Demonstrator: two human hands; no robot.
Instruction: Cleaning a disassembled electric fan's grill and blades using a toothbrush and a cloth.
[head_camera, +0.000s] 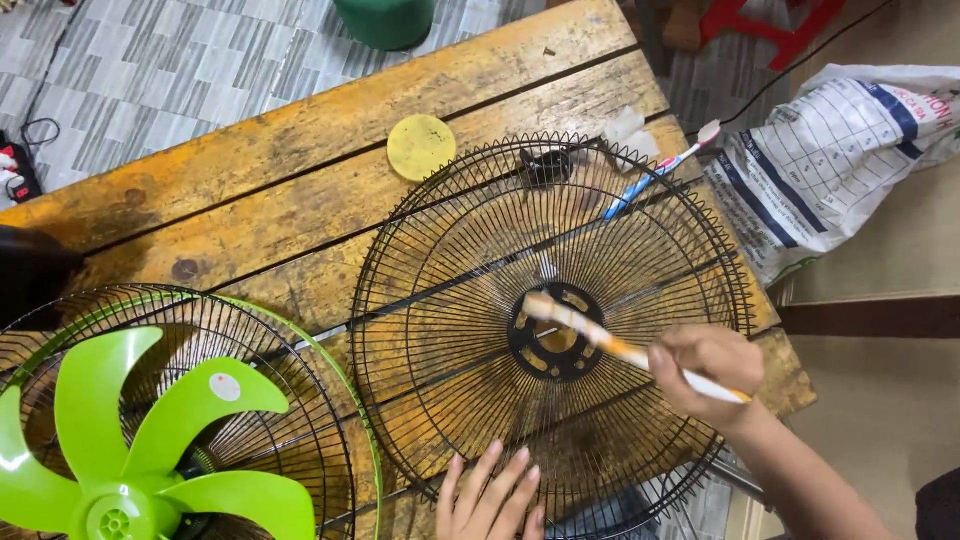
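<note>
Right hand (705, 362) grips a toothbrush (590, 335), bristles at the hub of the black fan guard (480, 250) lying flat on the worktop (300, 140); left hand (490, 495) presses open on its rim; scrubbing looks mid-way, grime apparently remaining.

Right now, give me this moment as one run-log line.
right hand: holds toothbrush on fan grille hub | left hand: flat on grille rim | nearby: green fan blade, wooden table
</note>
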